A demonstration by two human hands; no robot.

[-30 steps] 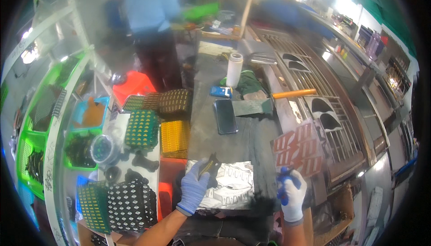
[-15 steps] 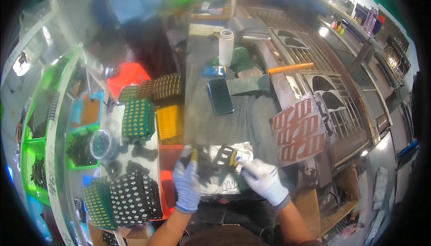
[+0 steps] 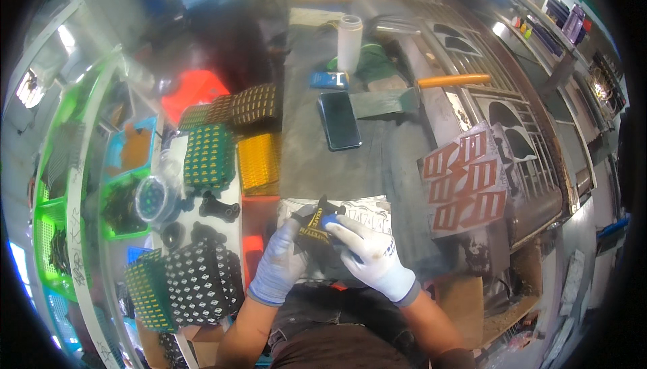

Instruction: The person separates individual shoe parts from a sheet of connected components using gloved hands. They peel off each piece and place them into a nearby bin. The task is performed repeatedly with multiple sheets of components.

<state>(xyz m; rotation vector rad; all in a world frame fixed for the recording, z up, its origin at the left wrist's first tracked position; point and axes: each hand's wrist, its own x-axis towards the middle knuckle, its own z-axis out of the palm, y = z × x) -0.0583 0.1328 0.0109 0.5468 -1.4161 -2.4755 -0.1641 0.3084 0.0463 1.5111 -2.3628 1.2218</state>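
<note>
Both my hands wear pale gloves and meet over a white sheet with black outline drawings (image 3: 374,212). Between them is a small black piece with yellow lettering (image 3: 313,226), partly covered by my fingers. My left hand (image 3: 278,268) is closed on its left side. From the right, my right hand (image 3: 369,253) presses bent fingers against the same piece. A bit of blue (image 3: 329,221) shows at the right fingertips; I cannot make out what it is. Other dark parts under the hands are mostly hidden.
Left of me lie stacks of patterned pieces: black-and-white (image 3: 202,285), green (image 3: 207,157) and yellow (image 3: 259,161). Ahead are a phone (image 3: 340,121), a blue box (image 3: 329,80) and a white bottle (image 3: 349,44). A sheet with red-brown shapes (image 3: 465,180) lies right, beyond it an orange-handled tool (image 3: 453,81).
My hands were apart, each by a dark piece with yellow marks. Now they have come together on one black piece, the right hand having moved left. The view has shifted slightly.
</note>
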